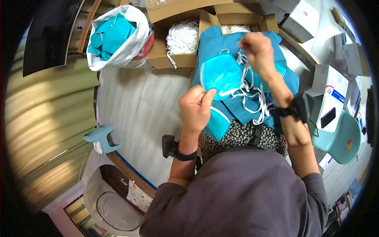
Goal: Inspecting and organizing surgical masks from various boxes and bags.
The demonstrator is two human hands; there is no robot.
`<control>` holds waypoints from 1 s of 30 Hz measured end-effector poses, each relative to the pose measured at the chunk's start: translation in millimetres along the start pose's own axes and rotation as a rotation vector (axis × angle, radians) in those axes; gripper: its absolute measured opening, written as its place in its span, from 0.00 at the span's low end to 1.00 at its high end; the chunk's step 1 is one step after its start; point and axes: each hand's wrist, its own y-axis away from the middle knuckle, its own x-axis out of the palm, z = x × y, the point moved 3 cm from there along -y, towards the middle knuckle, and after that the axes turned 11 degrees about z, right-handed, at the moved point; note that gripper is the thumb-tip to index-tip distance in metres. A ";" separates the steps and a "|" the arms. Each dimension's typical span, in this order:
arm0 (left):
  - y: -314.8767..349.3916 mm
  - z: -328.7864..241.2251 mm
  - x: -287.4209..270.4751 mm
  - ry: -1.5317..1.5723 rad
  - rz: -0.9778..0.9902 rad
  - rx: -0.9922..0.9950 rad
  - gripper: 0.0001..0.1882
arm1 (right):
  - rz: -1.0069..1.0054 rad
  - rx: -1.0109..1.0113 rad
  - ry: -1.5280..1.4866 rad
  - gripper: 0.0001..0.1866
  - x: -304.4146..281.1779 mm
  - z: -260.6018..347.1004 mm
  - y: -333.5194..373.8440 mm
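Observation:
My left hand [195, 106] pinches the lower edge of a turquoise face mask [221, 73] between thumb and fingers. The mask is cup-shaped with a white rim, and a white loop stands up at its top edge. To its right, my right hand [258, 53] is raised with fingers curled together and slightly blurred; whatever they hold is not visible. White elastic straps [256, 98] hang in a tangle below it. Another turquoise mask [218, 124] lies below my left hand, and one more [278, 71] is partly hidden behind my right forearm. A blue cloth [209, 45] spreads beneath them over my lap.
Ahead, a cardboard box [164, 61] contains a heap of white elastic loops [182, 36]. Left of it stands a white sack [118, 63] full of turquoise masks [112, 37]. On the right are white boxes [331, 85], a phone [328, 117] and a pale green chair [341, 138].

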 end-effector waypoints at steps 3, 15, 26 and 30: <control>1.3 -17.8 -5.6 0.085 -0.060 -0.067 0.05 | 0.077 -0.047 0.156 0.05 -17.0 16.0 -1.6; -13.6 -9.3 4.8 0.253 -0.155 0.001 0.04 | 0.251 -0.236 0.043 0.11 17.2 86.9 26.5; 11.1 -5.9 -55.9 0.280 -0.173 -0.148 0.10 | 0.122 -0.028 0.332 0.08 -10.8 22.3 -0.9; 10.9 -3.7 -70.7 0.224 -0.351 -0.078 0.09 | 0.262 0.034 0.067 0.05 24.0 36.0 10.3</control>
